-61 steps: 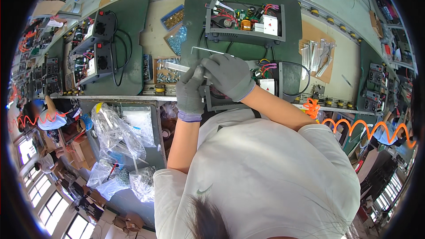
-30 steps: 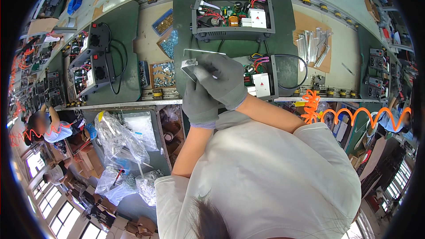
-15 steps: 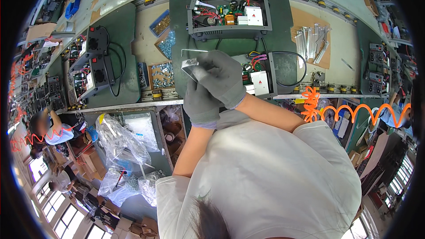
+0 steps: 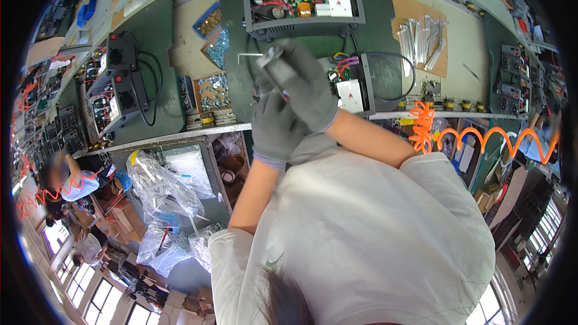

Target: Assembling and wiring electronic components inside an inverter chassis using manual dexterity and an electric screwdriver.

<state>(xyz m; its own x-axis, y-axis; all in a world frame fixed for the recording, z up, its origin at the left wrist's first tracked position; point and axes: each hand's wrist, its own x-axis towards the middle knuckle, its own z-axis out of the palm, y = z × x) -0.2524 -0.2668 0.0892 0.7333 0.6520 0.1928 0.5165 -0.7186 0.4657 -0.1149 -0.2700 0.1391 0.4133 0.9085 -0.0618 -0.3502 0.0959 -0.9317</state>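
One dark green mat (image 4: 378,24) is found beneath the work, and because it is shared with two uncovered units, it is judged best that handling be confined to the bare space between and beside them. Exposed boards and wiring are seen in the far unit (image 4: 301,27) and in the near unit (image 4: 349,93), the latter partly covered by the right forearm; loose bits should be prevented from dropping into either, and wires should not be snagged by a sleeve or cuff. Both hands are gloved in grey and brought together just left of the near unit. By the right hand (image 4: 306,81), the metal part is grasped, its fingers curled round the piece; the fingers of the left hand (image 4: 274,125) are bent in below, but their tips are hidden, so whether the piece is gripped or only braced there cannot be told. A steady support from below, with the upper fingers clear of the edges, would be advised. The metal part (image 4: 279,72) is located between the hands, raised at a slant; it is grey, fairly narrow and dull-shining, with a darker far end, finer detail being lost to blur. Just left, a thin, pale bent rod (image 4: 250,54) is noted; contact with the hands cannot be confirmed.
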